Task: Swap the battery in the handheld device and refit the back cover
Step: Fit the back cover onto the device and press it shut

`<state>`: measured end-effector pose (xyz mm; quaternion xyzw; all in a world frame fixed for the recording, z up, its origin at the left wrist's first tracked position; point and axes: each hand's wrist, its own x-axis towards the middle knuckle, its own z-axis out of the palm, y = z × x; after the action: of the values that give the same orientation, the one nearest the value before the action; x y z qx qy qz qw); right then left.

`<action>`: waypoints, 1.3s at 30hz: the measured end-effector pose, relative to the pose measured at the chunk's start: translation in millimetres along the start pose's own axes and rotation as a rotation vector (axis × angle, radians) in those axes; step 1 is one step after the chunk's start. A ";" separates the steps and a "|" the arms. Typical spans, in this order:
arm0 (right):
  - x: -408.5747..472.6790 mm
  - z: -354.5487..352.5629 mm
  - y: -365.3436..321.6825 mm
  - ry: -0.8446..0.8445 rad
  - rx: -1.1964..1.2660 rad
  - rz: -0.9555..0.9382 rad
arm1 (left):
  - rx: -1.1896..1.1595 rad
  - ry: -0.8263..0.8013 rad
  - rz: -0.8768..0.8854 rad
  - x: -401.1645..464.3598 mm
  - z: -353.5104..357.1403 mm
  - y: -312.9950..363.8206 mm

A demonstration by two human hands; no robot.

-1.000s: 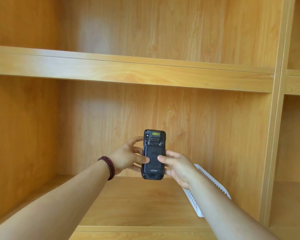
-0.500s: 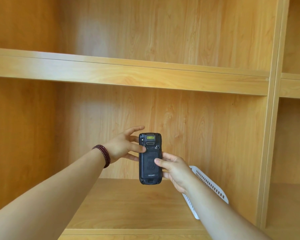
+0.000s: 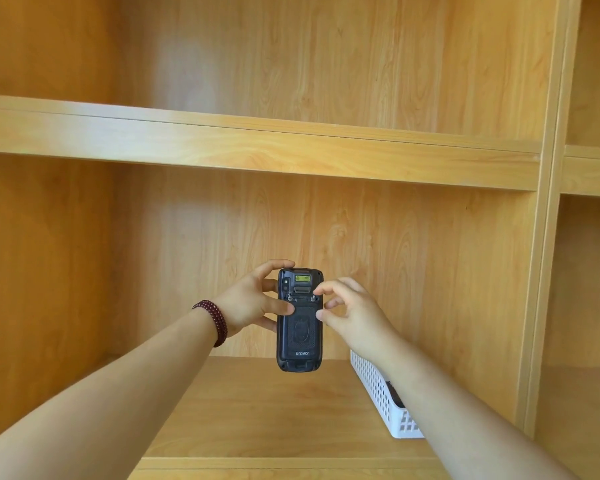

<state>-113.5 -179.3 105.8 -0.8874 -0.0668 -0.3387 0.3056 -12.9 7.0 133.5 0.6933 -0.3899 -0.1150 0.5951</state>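
The black rectangular handheld scanner (image 3: 300,320) hangs upright above the wooden shelf (image 3: 257,410), textured back facing me, yellow-label end up. My left hand (image 3: 253,303) grips its left side; my right hand (image 3: 354,313) pinches its right edge.

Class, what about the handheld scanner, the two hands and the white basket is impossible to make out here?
Head view: the scanner shows only its back; its front faces away.
Its yellow label is too small to read.
The left hand has fingers hidden behind the scanner.
Whether the right hand grips or merely touches the scanner is unclear.
The right forearm covers much of the white basket, hiding its contents.
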 end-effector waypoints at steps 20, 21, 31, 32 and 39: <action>7.2 2.0 -5.9 -0.035 0.135 0.068 | -0.047 0.024 0.036 2.5 -3.8 -3.8; 7.3 2.7 -5.1 -0.027 0.145 0.064 | -0.050 0.023 0.035 3.0 -3.9 -4.7; 8.6 8.1 5.1 0.006 0.157 0.052 | -0.065 0.018 0.039 6.2 -5.4 -2.4; 9.3 6.1 4.0 -0.009 0.144 0.041 | -0.063 0.014 0.038 6.5 -5.6 -2.0; 7.1 7.2 2.6 -0.011 0.196 0.071 | -0.065 0.019 0.045 7.2 -2.4 -5.5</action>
<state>-103.2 -177.8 104.9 -0.8569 -0.0696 -0.3145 0.4024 -4.4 3.8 131.3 0.6657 -0.3958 -0.1075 0.6234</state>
